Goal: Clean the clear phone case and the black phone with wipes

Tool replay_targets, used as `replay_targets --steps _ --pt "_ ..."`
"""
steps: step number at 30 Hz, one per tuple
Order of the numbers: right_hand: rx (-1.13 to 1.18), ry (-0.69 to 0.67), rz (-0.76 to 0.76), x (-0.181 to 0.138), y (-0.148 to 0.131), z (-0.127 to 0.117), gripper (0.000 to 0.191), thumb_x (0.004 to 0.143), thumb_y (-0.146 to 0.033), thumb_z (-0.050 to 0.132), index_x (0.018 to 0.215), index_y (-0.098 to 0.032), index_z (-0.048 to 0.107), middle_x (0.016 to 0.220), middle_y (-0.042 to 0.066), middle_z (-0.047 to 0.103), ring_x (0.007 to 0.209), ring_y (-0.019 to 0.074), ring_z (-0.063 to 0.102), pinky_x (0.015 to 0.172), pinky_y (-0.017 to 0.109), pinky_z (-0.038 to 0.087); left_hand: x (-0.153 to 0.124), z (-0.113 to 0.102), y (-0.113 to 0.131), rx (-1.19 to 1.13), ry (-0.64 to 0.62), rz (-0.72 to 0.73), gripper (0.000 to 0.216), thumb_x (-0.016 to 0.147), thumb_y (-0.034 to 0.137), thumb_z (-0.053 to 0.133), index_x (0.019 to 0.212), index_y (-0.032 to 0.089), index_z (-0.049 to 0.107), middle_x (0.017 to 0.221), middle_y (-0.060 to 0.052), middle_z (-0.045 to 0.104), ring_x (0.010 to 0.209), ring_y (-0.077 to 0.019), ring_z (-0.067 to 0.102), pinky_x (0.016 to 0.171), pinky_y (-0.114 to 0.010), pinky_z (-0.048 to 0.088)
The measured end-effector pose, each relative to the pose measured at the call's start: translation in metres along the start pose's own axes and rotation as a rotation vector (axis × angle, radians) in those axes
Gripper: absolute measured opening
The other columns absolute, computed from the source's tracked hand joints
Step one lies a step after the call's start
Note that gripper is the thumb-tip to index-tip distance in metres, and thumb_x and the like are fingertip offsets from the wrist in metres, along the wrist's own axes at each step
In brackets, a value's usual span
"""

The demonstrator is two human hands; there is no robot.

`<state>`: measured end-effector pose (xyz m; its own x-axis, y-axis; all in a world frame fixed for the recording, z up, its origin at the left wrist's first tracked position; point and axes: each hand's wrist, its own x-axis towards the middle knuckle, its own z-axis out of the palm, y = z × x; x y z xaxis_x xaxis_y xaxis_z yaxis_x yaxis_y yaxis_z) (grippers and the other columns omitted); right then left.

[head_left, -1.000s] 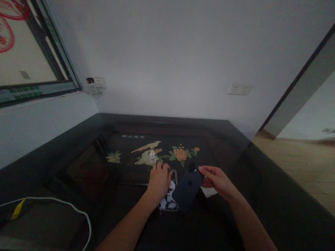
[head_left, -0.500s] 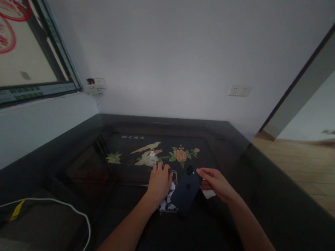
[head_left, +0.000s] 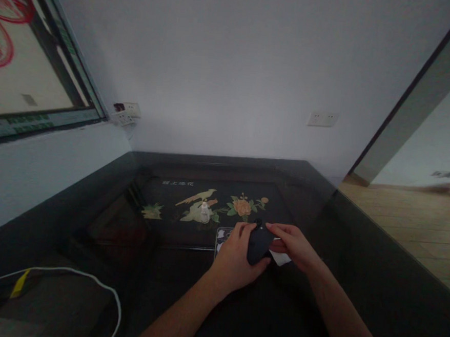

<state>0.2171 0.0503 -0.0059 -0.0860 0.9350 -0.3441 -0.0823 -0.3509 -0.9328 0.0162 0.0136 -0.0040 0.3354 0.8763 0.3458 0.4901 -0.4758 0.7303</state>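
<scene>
Both of my hands hold a dark phone (head_left: 258,244), its camera corner toward the far side. My left hand (head_left: 237,256) wraps over the phone's left part, with the thumb along its near end. At the upper right edge, my right hand (head_left: 289,243) pinches the phone between thumb and fingers. A black-and-white patterned phone case (head_left: 221,235) lies on the table, mostly hidden behind my left hand. Under the right hand a white piece, perhaps paper or cloth (head_left: 281,258), shows. Beyond the hands stands a small clear bottle (head_left: 205,213).
The glossy dark table (head_left: 162,297) bears a bird-and-flower picture. A white cable (head_left: 75,269) with a yellow tag (head_left: 19,283) curves across the left front. Wall sockets (head_left: 323,119) are at the back, a window (head_left: 35,68) at the left, and wooden floor lies to the right.
My left hand has left the case and moved right onto the phone, closing round it. The right hand keeps its pinch on the phone. The case now lies mostly covered.
</scene>
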Motion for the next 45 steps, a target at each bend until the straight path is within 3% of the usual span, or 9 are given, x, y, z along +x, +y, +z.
replay_targets --steps 8,13,17,20,27,33,40,42,45 --pt "0.057 -0.017 0.002 -0.001 -0.002 -0.002 0.04 0.089 -0.053 0.072 0.095 -0.013 0.071 0.092 0.014 0.079 0.074 0.0198 0.077 0.072 0.03 0.064 0.003 -0.001 -0.013 -0.263 -0.015 -0.035 0.069 0.079 0.026 0.078 0.14 0.023 0.047 0.14 -0.013 0.053 0.128 -0.0271 0.054 0.112 -0.044 0.043" --pt "0.04 0.014 -0.008 0.003 -0.003 -0.004 0.054 0.098 -0.062 0.051 0.105 -0.013 0.072 0.109 0.019 0.077 0.088 0.0244 0.077 0.072 0.032 0.063 0.01 0.001 -0.016 -0.761 -0.011 -0.272 0.067 0.078 0.035 0.082 0.135 0.025 0.049 0.141 -0.014 0.054 0.111 -0.0248 0.065 0.099 -0.046 0.054" --pt "0.0 -0.046 -0.049 0.001 -0.002 0.002 0.049 0.099 -0.059 0.051 0.112 -0.016 0.07 0.115 0.017 0.075 0.095 0.0254 0.076 0.077 0.036 0.063 0.014 -0.001 -0.013 -1.215 -0.04 -0.497 0.054 0.083 0.037 0.076 0.13 0.026 0.052 0.132 -0.012 0.06 0.114 -0.028 0.067 0.091 -0.049 0.06" --pt "-0.033 -0.112 -0.095 -0.003 0.0 0.01 0.045 0.099 -0.056 0.054 0.115 -0.018 0.069 0.116 0.015 0.075 0.095 0.0248 0.076 0.076 0.036 0.064 0.013 -0.005 -0.011 -1.346 -0.08 -0.573 0.046 0.086 0.04 0.071 0.127 0.027 0.053 0.127 -0.009 0.065 0.114 -0.028 0.068 0.092 -0.05 0.06" --pt "-0.007 -0.119 -0.108 -0.002 0.006 0.019 0.03 0.1 -0.046 0.057 0.11 -0.02 0.066 0.116 0.012 0.073 0.083 0.0205 0.075 0.066 0.033 0.065 0.012 -0.003 -0.013 -1.439 -0.088 -0.615 0.042 0.091 0.043 0.064 0.128 0.024 0.056 0.126 -0.01 0.069 0.108 -0.0293 0.071 0.092 -0.051 0.058" --pt "0.043 -0.133 -0.096 -0.004 0.006 0.021 0.028 0.099 -0.045 0.059 0.107 -0.019 0.065 0.116 0.013 0.071 0.078 0.0211 0.074 0.064 0.036 0.066 0.013 0.0 -0.013 -1.457 -0.159 -0.624 0.054 0.095 0.06 0.054 0.124 0.015 0.063 0.122 -0.015 0.071 0.108 -0.0303 0.07 0.092 -0.045 0.057" --pt "-0.004 -0.124 -0.044 -0.001 0.013 0.02 0.025 0.098 -0.043 0.061 0.111 -0.023 0.066 0.115 0.009 0.071 0.074 0.0159 0.072 0.064 0.031 0.065 0.014 0.01 -0.024 -1.23 0.081 -0.647 0.039 0.084 0.046 0.072 0.107 0.019 0.057 0.088 -0.003 0.071 0.076 -0.0183 0.07 0.069 -0.027 0.054" --pt "-0.01 -0.143 -0.039 -0.002 0.013 0.02 0.027 0.097 -0.044 0.061 0.114 -0.023 0.066 0.115 0.009 0.071 0.077 0.0168 0.072 0.062 0.03 0.064 0.013 0.009 -0.026 -1.155 0.068 -0.669 0.04 0.079 0.038 0.076 0.107 0.018 0.054 0.085 -0.002 0.069 0.073 -0.0179 0.069 0.065 -0.026 0.052" --pt "-0.012 -0.166 -0.013 -0.006 0.011 0.021 0.031 0.098 -0.047 0.06 0.117 -0.022 0.065 0.114 0.009 0.071 0.08 0.018 0.071 0.058 0.028 0.063 0.011 0.003 -0.026 -1.111 -0.021 -0.669 0.057 0.068 0.02 0.08 0.116 0.019 0.049 0.104 -0.008 0.07 0.084 -0.0231 0.071 0.069 -0.032 0.055"
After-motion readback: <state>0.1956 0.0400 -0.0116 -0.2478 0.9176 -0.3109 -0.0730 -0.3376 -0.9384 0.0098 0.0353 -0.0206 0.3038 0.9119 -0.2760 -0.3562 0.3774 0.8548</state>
